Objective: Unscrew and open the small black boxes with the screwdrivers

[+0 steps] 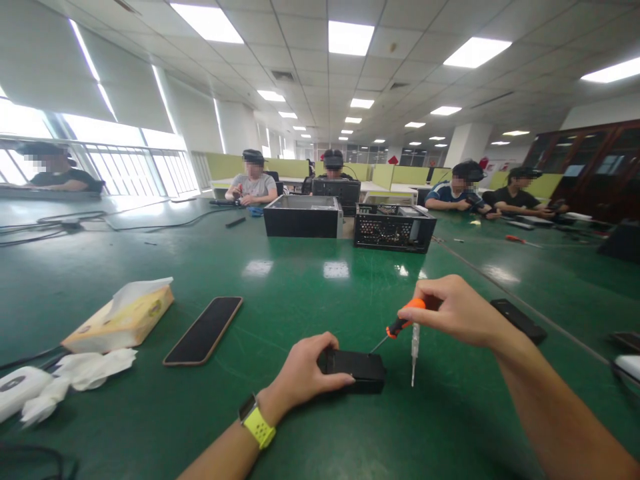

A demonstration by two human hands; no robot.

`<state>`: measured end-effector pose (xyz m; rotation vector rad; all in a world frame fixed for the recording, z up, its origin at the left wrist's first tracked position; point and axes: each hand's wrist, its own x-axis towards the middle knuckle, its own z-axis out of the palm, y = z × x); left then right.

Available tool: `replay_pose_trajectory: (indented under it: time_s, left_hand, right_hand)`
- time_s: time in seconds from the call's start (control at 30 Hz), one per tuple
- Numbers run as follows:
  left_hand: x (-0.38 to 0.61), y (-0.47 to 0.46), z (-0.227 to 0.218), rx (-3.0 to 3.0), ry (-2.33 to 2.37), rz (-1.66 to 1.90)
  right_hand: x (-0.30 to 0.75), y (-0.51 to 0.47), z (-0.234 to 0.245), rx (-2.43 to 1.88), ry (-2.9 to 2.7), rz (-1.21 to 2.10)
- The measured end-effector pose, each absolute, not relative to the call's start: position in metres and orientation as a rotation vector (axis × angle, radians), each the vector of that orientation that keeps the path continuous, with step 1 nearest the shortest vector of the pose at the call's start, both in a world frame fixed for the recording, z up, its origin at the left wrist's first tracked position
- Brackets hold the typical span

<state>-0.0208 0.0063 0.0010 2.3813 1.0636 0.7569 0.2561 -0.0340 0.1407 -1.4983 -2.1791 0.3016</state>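
Note:
My left hand (310, 367) is closed around the left end of a small black rectangular box (361, 372) on the green table, thumb along its near side. An orange-and-black screwdriver (406, 318) is gripped near its handle end by my right hand (453, 310). It slants down to the left, its tip at the far edge of the box; whether it sits in a screw is too small to tell. Just below the right fingers is a slim clear-handled screwdriver (415, 350), pointing toward me; I cannot tell whether it is held or lies on the table.
Left of my hands lie a phone (204, 331), a tissue pack (125, 313) and crumpled tissues (93, 369). A black flat device (518, 320) is at right. Two computer cases (303, 221) (394, 228) stand farther back. Several people sit around the table; cables (125, 223) run at far left.

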Motion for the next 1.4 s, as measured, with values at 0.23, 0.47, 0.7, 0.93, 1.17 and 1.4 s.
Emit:
replay_pose_trajectory:
  time_s: [0.23,0.47,0.7,0.93,1.17,1.4]
  left_hand:
    - [-0.0208,0.0061,0.0015,2.389,1.069,0.759]
    - [-0.0203,0.0064,0.0,2.386,1.069,0.757]
    - [-0.0207,0.0062,0.0026,2.386,1.076,0.734]
    - [-0.0202,0.0059,0.0021,2.389,1.073,0.75]
    - [-0.021,0.0064,0.0001,2.392,1.061,0.758]
    - [-0.0208,0.0063,0.0008,2.385,1.058,0.758]
  right_hand:
    - [0.2561,-0.0365,0.1451,-1.295,-2.269,0.415]
    - [0.2553,-0.0361,0.1406,-1.599,-2.149,0.072]
    - [0.2567,-0.036,0.1435,-1.359,-2.245,0.306]
    - [0.2566,-0.0346,0.1422,-1.263,-2.255,0.396]
    - [0.2523,-0.0368,0.1407,-1.459,-2.197,0.013]
    - [0.254,-0.0411,0.1461,-1.183,-2.346,0.344]
